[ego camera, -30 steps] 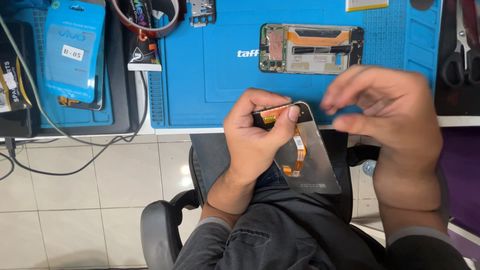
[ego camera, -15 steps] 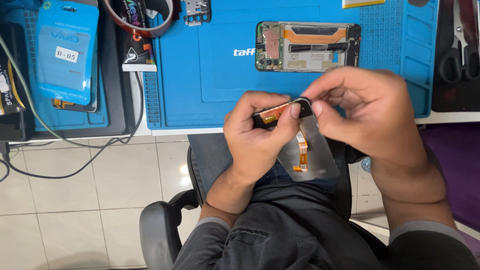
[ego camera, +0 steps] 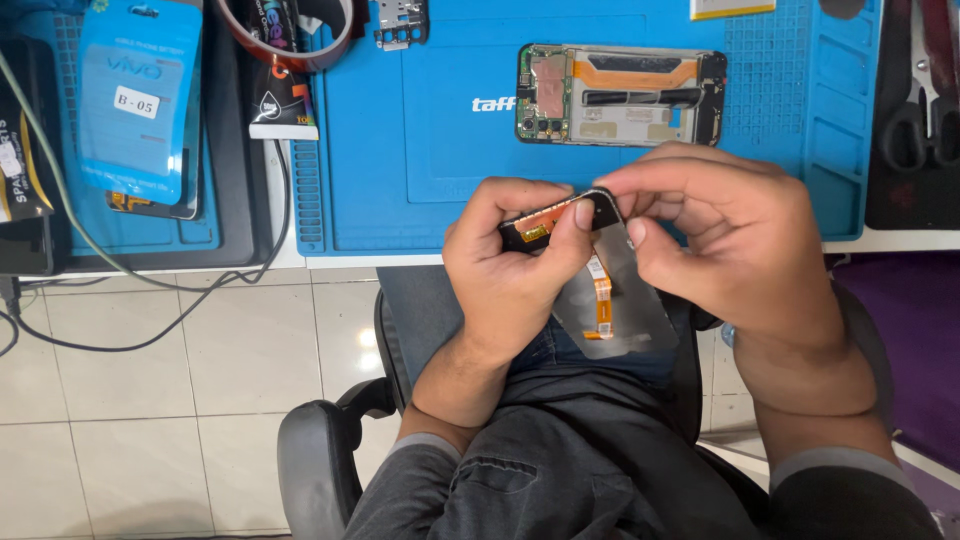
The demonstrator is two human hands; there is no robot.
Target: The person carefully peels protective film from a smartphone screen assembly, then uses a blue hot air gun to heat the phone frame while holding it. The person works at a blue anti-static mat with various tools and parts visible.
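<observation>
My left hand grips a phone display panel by its top edge; the panel's grey back faces me, with an orange flex cable running down it. My right hand pinches the panel's top right corner between thumb and forefinger. Both hands hover over my lap, just in front of the desk edge. Beyond them, an opened phone body with bare circuit board and orange strip lies on the blue work mat.
A blue packaged part lies at far left on a dark mat, with cables hanging over the desk edge. A tape roll and a small tube are at the back. Scissors rest at far right. A black chair is below.
My right hand moved left, from open and apart to pinching the panel's top corner. My left hand kept its hold on the panel.
</observation>
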